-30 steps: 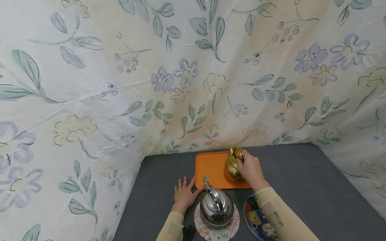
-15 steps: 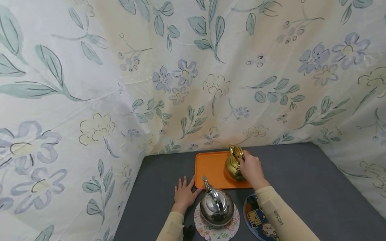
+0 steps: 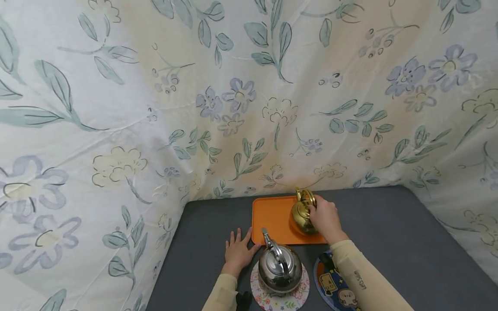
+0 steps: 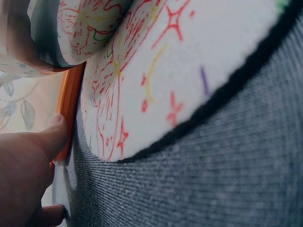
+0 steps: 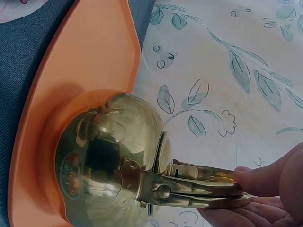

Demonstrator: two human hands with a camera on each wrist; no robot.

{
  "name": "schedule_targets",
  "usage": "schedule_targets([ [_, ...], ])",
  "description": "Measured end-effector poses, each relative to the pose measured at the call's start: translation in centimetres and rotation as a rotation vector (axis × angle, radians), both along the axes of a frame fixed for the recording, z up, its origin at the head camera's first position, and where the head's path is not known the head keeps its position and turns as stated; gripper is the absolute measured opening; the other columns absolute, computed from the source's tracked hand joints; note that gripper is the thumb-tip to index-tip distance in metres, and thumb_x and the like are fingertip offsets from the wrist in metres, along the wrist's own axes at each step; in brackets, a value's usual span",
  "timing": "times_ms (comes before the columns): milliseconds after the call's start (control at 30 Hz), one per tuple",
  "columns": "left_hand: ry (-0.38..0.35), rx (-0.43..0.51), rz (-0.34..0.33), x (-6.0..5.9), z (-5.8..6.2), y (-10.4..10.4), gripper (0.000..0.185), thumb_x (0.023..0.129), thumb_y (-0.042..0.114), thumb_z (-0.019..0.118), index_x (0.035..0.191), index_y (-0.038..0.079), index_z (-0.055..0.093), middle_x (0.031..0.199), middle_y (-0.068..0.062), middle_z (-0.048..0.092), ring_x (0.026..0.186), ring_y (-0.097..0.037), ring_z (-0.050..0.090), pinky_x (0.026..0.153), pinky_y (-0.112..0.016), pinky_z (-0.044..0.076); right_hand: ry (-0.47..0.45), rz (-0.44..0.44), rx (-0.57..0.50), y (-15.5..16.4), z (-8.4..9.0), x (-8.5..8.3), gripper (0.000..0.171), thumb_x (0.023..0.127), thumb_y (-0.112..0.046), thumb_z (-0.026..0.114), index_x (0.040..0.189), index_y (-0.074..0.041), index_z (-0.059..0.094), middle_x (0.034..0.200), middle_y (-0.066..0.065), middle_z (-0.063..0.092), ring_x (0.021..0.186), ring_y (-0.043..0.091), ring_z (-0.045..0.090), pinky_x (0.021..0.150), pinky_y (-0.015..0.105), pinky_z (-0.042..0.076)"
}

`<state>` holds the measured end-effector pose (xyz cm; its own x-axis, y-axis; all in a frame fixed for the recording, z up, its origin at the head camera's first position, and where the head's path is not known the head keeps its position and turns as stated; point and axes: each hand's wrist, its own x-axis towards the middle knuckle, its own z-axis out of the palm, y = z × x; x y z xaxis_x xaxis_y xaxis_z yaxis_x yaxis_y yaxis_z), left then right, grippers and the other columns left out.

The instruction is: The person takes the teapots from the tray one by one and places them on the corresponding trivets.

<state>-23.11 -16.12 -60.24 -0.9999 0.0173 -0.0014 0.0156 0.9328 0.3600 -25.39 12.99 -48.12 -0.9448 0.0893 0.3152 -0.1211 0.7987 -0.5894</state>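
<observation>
A gold kettle (image 3: 300,213) stands on the right part of an orange tray (image 3: 272,219) at the back of the grey table. My right hand (image 3: 324,217) grips its handle (image 5: 203,187), fingers curled round it. A silver kettle (image 3: 279,266) sits on a round floral mat (image 3: 280,298) just in front of the tray. My left hand (image 3: 237,250) lies flat on the table left of the silver kettle, its thumb (image 4: 53,135) touching the tray's near left edge (image 4: 71,101).
A round dark mat with cartoon figures (image 3: 336,287) lies under my right forearm. Floral cloth (image 3: 241,99) walls the table on the back, left and right. The grey table surface (image 3: 400,242) stretches to the right.
</observation>
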Motion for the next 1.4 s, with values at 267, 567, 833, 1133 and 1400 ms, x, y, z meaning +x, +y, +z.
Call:
schedule_targets([
  [267, 0.019, -0.007, 0.008, 0.9, -0.2, 0.2, 0.072, 0.094, 0.062, 0.057, 0.156, 0.027, 0.043, 0.161, -0.021, 0.033, 0.15, -0.049, 0.024, 0.116, -0.068, 0.024, 0.023, 0.01, -0.019, 0.2, -0.2, 0.5, 0.038, 0.097, -0.008, 0.063, 0.13, 0.011, 0.06, 0.116, 0.033, 0.068, 0.096, 0.05, 0.068, 0.083, 0.062, 0.054],
  [567, 0.026, -0.014, 0.007, 0.9, -0.4, 0.0, 0.072, 0.094, 0.064, 0.056, 0.156, 0.029, 0.042, 0.161, -0.02, 0.034, 0.15, -0.048, 0.024, 0.116, -0.067, 0.024, 0.072, 0.011, -0.032, 0.3, -0.2, 0.9, 0.037, 0.097, -0.009, 0.064, 0.129, 0.01, 0.062, 0.115, 0.032, 0.068, 0.096, 0.05, 0.068, 0.085, 0.062, 0.053],
  [833, 0.019, -0.005, 0.004, 0.9, -0.2, 0.1, 0.072, 0.094, 0.062, 0.057, 0.156, 0.029, 0.042, 0.162, -0.021, 0.033, 0.151, -0.048, 0.023, 0.116, -0.067, 0.024, 0.079, 0.006, -0.031, 0.5, -0.2, 1.0, 0.039, 0.097, -0.009, 0.065, 0.131, 0.009, 0.06, 0.116, 0.032, 0.068, 0.098, 0.05, 0.068, 0.086, 0.061, 0.054],
  [1133, 0.016, 0.009, 0.011, 0.6, -0.2, 0.6, 0.072, 0.095, 0.062, 0.057, 0.156, 0.028, 0.041, 0.162, -0.022, 0.032, 0.15, -0.049, 0.023, 0.116, -0.068, 0.024, 0.084, 0.013, -0.033, 1.0, -0.1, 0.7, 0.04, 0.098, -0.009, 0.064, 0.133, 0.009, 0.059, 0.115, 0.031, 0.069, 0.095, 0.047, 0.069, 0.084, 0.059, 0.055],
  [1400, 0.02, 0.013, 0.025, 0.1, -0.3, 1.3, 0.072, 0.095, 0.062, 0.056, 0.156, 0.028, 0.041, 0.162, -0.022, 0.032, 0.15, -0.049, 0.024, 0.115, -0.069, 0.024, 0.114, 0.039, -0.033, 1.8, -0.1, 0.2, 0.04, 0.097, -0.009, 0.065, 0.133, 0.009, 0.059, 0.116, 0.032, 0.068, 0.095, 0.047, 0.07, 0.084, 0.059, 0.055],
])
